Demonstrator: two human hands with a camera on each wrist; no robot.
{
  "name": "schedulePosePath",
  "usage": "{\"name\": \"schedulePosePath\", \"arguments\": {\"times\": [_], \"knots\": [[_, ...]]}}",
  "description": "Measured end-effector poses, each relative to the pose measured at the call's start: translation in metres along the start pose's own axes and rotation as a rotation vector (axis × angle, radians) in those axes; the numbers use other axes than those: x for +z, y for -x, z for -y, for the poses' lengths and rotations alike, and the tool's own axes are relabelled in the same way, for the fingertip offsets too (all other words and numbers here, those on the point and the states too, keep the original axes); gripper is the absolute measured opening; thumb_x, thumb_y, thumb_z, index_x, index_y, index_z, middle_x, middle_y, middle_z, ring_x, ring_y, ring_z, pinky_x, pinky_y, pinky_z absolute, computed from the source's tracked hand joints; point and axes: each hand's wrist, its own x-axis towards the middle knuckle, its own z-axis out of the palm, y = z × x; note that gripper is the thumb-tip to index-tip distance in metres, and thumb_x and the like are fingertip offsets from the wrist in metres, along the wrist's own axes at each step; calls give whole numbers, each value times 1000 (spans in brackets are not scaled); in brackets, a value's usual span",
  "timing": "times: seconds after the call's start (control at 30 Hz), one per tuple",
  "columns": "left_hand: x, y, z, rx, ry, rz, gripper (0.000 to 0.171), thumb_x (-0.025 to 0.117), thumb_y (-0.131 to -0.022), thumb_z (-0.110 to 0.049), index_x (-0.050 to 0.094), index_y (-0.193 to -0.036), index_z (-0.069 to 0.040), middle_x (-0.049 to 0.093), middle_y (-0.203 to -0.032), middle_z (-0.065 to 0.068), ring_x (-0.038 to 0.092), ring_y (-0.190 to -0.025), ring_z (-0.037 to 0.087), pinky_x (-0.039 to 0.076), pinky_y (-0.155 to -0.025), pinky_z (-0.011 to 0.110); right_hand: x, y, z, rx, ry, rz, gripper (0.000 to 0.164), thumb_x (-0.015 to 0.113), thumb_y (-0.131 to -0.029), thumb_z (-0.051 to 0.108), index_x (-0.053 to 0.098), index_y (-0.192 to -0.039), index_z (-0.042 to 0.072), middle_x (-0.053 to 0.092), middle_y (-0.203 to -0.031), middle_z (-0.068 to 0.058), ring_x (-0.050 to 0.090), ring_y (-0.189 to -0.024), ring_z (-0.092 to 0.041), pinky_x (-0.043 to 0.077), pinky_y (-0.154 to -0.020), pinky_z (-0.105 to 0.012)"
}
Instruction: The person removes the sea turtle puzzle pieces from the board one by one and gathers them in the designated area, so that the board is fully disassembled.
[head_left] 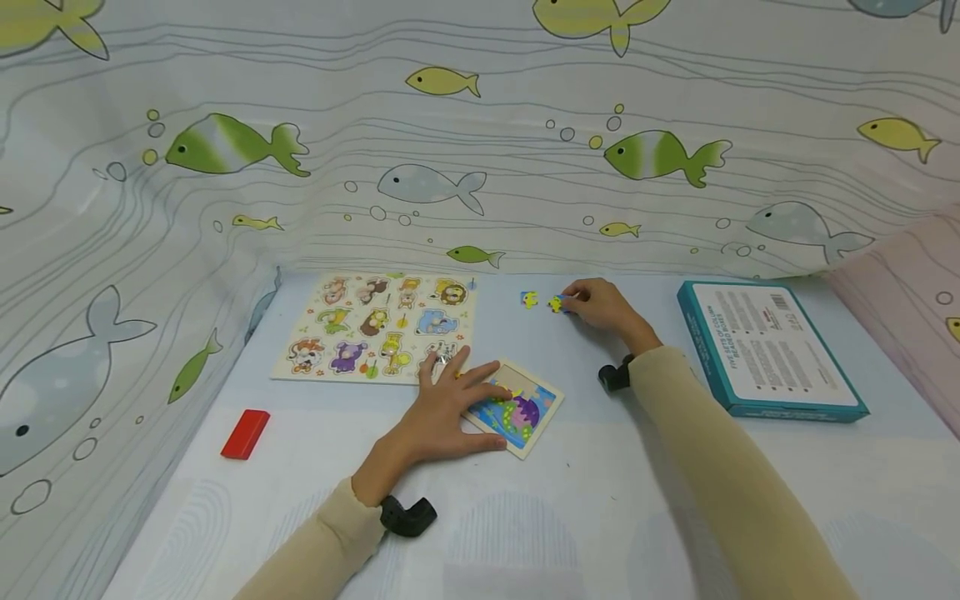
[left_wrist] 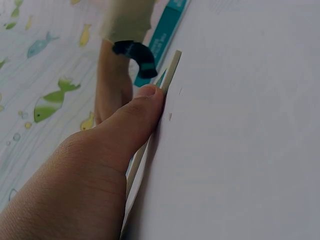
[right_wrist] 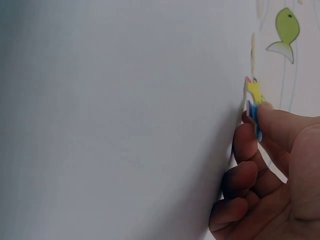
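Up at the back of the table my right hand (head_left: 596,304) pinches a yellow-and-blue jigsaw piece (right_wrist: 254,117) between thumb and forefinger. Just left of it lies another jigsaw piece (head_left: 529,299). My left hand (head_left: 450,417) spreads over a small wooden puzzle tray (head_left: 551,408), its fingers fairly straight and its thumb (left_wrist: 145,100) touching the tray's edge. The tray shows a purple, pink and blue picture, with bare wood along its upper side; part of it is hidden under the hand.
A wooden animal puzzle board (head_left: 360,333) lies at the back left, beside the left hand's fingertips. A red block (head_left: 246,434) sits at the left. To the right is a teal-edged box (head_left: 780,350). Fish-patterned cloth (head_left: 337,100) hangs behind the table.
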Motion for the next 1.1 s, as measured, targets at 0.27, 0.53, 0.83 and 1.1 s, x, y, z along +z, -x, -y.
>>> {"name": "schedulePosePath", "arguments": {"times": [0.27,0.53,0.83,1.1], "knots": [[2,1,1,-1,-6,6,62,68,-81,-71,59,-137,-45,39,-164,-7,16,-158,41,-2,-118,72,0,-4,-2,-4,19,-15,34,57,-103,27,68,-127,6,68,-111,-17,59,-95,-28,46,-80,-35],[5,1,5,0,-23,5,62,67,-81,-73,58,-137,-47,38,-164,-8,15,-159,39,-3,-118,70,-2,-4,-3,0,10,-3,37,63,-99,30,66,-129,9,63,-107,-14,53,-93,-26,43,-77,-35],[3,0,3,0,-22,4,63,67,-81,-72,59,-137,-46,39,-164,-7,16,-158,40,-2,-118,71,-3,-6,-6,-27,14,14,43,72,-95,27,64,-134,12,60,-102,-11,51,-91,-25,41,-77,-34],[3,0,3,6,-26,0,63,68,-81,-72,59,-137,-45,39,-164,-7,17,-158,40,-2,-118,72,-1,-6,-3,-23,50,16,44,70,-96,28,63,-137,13,63,-99,-11,52,-86,-24,40,-72,-33]]}}
